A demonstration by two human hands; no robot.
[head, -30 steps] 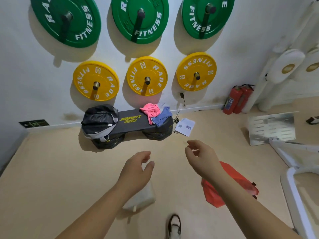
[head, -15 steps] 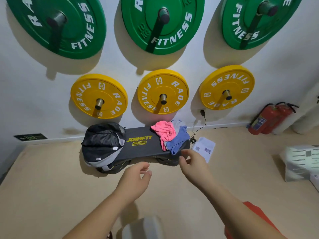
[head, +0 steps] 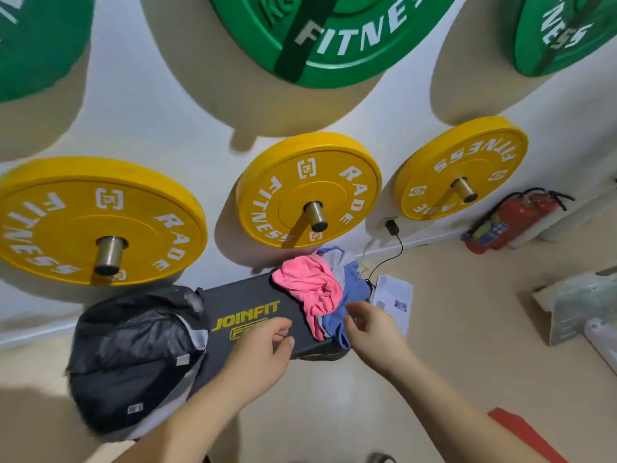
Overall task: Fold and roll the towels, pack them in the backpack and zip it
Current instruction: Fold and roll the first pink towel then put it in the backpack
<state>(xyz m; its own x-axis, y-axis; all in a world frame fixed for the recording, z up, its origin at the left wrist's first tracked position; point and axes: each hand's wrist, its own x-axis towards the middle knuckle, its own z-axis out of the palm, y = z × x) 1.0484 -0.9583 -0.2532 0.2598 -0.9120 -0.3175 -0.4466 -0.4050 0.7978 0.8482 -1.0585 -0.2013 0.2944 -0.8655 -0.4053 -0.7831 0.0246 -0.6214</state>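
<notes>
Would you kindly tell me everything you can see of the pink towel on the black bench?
The pink towel is soft cloth, crumpled in an unfolded heap at the right end of the black JOINFIT bench, one tail trailing toward its front edge. It lies against a blue towel on its right. The right hand hovers close by, not visibly touching it.

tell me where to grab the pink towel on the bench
Probably pinch the loose tail of the pink towel, trailing toward the near edge of the bench, coming from the front. Its bunched top sits against the blue towel, so the tail should lift cleaner.
</notes>
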